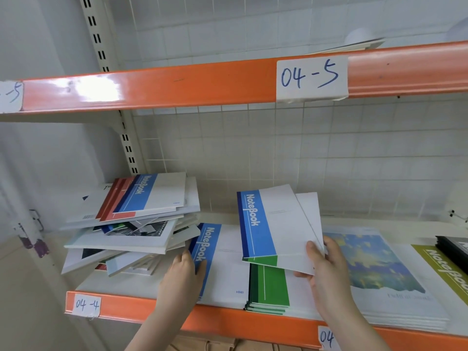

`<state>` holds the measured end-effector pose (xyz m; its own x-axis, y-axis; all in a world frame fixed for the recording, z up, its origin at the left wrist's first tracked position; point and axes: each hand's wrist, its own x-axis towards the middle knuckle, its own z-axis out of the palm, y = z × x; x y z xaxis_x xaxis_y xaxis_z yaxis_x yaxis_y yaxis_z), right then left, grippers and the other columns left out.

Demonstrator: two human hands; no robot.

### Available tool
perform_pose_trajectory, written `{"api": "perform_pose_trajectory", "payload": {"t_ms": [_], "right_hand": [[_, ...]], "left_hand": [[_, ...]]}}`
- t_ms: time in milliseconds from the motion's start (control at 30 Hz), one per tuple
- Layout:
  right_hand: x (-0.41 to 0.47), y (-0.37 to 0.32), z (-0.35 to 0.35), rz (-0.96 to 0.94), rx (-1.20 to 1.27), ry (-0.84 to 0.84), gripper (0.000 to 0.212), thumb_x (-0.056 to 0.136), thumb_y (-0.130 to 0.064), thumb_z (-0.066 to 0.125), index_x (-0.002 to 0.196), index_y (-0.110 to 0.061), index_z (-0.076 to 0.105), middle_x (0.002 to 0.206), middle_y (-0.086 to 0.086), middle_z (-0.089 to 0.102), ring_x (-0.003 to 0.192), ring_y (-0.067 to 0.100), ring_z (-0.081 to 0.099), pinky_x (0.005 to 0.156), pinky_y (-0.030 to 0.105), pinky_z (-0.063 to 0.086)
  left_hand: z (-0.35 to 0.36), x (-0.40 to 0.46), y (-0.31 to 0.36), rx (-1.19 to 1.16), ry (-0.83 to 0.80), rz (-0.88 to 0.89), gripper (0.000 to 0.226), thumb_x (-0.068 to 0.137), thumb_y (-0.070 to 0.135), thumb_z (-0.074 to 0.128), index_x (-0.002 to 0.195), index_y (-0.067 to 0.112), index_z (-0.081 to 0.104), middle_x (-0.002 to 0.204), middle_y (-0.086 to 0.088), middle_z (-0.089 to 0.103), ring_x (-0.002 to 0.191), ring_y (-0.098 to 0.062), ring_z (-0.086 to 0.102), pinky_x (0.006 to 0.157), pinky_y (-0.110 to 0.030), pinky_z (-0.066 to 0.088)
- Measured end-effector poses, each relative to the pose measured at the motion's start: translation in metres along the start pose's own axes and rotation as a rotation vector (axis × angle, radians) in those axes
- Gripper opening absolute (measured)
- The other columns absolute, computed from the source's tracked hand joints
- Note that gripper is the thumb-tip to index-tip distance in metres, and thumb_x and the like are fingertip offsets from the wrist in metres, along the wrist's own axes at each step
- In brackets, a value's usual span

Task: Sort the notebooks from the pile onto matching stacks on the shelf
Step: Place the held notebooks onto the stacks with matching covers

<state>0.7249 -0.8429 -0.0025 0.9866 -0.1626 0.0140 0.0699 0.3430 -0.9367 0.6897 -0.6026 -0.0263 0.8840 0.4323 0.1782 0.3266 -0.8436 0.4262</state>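
- Notebooks (276, 224), blue-banded over green, fan out at centre, pinched at their 4 o'clock corner by the right hand (326, 269).
- Left hand (187, 269) lies flat, fingers straight, on the blue stack (222, 264).
- Thin, light, floppy, probably slick; best held along an edge.
- Pile (131, 224) sits at 9 o'clock.

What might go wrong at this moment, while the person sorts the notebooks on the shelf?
1. The right hand holds several notebooks fanned out, blue and green together; one may slip or reach the wrong stack.
2. The pile on the left leans unevenly and juts past the shelf edge; the left hand, beside it on the blue stack, might knock it down.
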Motion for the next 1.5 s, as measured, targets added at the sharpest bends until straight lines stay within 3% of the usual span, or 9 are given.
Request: {"api": "perform_pose_trajectory", "payload": {"t_ms": [167, 267, 400, 567, 667, 767, 900, 1200, 1500], "right_hand": [[-0.006, -0.006, 0.002, -0.07, -0.084, -0.045, 0.022, 0.097, -0.008, 0.047, 0.118, -0.014, 0.052, 0.107, 0.001, 0.065, 0.082, 0.014, 0.066, 0.046, 0.029, 0.052], [-0.015, -0.009, 0.007, -0.116, -0.134, -0.108, 0.021, 0.097, -0.011, 0.048, 0.116, -0.017, 0.052, 0.103, 0.001, 0.067, 0.074, 0.017, 0.068, 0.047, 0.028, 0.051], [-0.026, -0.012, 0.013, -0.155, -0.223, -0.237, 0.017, 0.096, -0.015, 0.048, 0.11, -0.023, 0.052, 0.095, -0.001, 0.067, 0.07, 0.013, 0.069, 0.047, 0.027, 0.052], [-0.019, -0.018, -0.003, -0.193, -0.266, -0.113, 0.019, 0.098, -0.01, 0.042, 0.112, -0.017, 0.052, 0.095, 0.005, 0.066, 0.063, 0.016, 0.066, 0.041, 0.024, 0.049], [-0.011, -0.024, -0.019, -0.217, -0.298, -0.014, 0.019, 0.099, -0.01, 0.041, 0.115, -0.015, 0.05, 0.097, -0.005, 0.062, 0.077, 0.015, 0.062, 0.04, 0.022, 0.05], [-0.007, -0.028, -0.027, -0.225, -0.328, 0.004, 0.021, 0.099, -0.01, 0.041, 0.117, -0.017, 0.048, 0.097, -0.01, 0.059, 0.081, 0.015, 0.061, 0.04, 0.023, 0.051], [-0.008, -0.028, -0.025, -0.211, -0.346, -0.009, 0.021, 0.099, -0.01, 0.04, 0.116, -0.019, 0.047, 0.097, -0.01, 0.06, 0.08, 0.016, 0.061, 0.039, 0.022, 0.05], [-0.012, -0.022, -0.012, -0.163, -0.362, -0.027, 0.018, 0.099, -0.01, 0.041, 0.113, -0.019, 0.048, 0.098, -0.006, 0.063, 0.08, 0.017, 0.063, 0.04, 0.022, 0.05], [-0.011, -0.029, -0.011, -0.157, -0.621, -0.059, 0.025, 0.1, -0.012, 0.037, 0.124, -0.015, 0.045, 0.104, -0.002, 0.058, 0.073, 0.014, 0.062, 0.038, 0.016, 0.045]], "left_hand": [[-0.01, -0.018, 0.012, -0.116, 0.271, 0.249, 0.041, 0.097, 0.036, 0.041, 0.118, 0.007, 0.064, 0.104, -0.004, 0.068, 0.097, -0.027, 0.062, 0.078, -0.037, 0.052], [-0.026, -0.03, 0.036, -0.571, 0.063, 0.141, 0.031, 0.098, 0.032, 0.046, 0.118, 0.016, 0.062, 0.099, 0.008, 0.068, 0.089, -0.005, 0.062, 0.077, -0.026, 0.048], [-0.038, -0.029, 0.054, -0.839, -0.169, 0.052, 0.014, 0.096, 0.014, 0.054, 0.108, 0.018, 0.059, 0.08, -0.006, 0.072, 0.056, -0.015, 0.054, 0.051, -0.025, 0.047], [-0.043, -0.016, 0.035, -0.657, -0.194, -0.041, 0.015, 0.098, 0.004, 0.046, 0.091, 0.008, 0.059, 0.058, -0.004, 0.055, 0.039, -0.015, 0.053, 0.045, -0.024, 0.037], [-0.041, -0.007, 0.013, -0.424, -0.176, -0.043, 0.022, 0.097, 0.005, 0.044, 0.11, 0.008, 0.062, 0.062, -0.002, 0.05, 0.043, -0.011, 0.048, 0.047, -0.022, 0.037], [-0.04, -0.006, -0.002, -0.195, -0.141, -0.007, 0.04, 0.099, 0.012, 0.042, 0.139, 0.018, 0.046, 0.099, -0.007, 0.067, 0.067, -0.013, 0.053, 0.061, -0.023, 0.041], [-0.039, -0.009, -0.013, -0.015, -0.124, 0.004, 0.048, 0.098, 0.008, 0.039, 0.142, 0.026, 0.042, 0.125, -0.003, 0.063, 0.079, -0.013, 0.051, 0.069, -0.022, 0.042], [-0.052, -0.016, -0.019, 0.234, -0.039, 0.064, 0.041, 0.102, 0.029, 0.033, 0.137, 0.05, 0.038, 0.123, 0.013, 0.06, 0.104, -0.012, 0.06, 0.071, -0.026, 0.045], [-0.043, -0.014, -0.024, 0.29, -0.024, 0.222, 0.04, 0.103, 0.035, 0.029, 0.139, 0.052, 0.031, 0.115, 0.014, 0.06, 0.102, -0.01, 0.06, 0.067, -0.026, 0.044]]}}
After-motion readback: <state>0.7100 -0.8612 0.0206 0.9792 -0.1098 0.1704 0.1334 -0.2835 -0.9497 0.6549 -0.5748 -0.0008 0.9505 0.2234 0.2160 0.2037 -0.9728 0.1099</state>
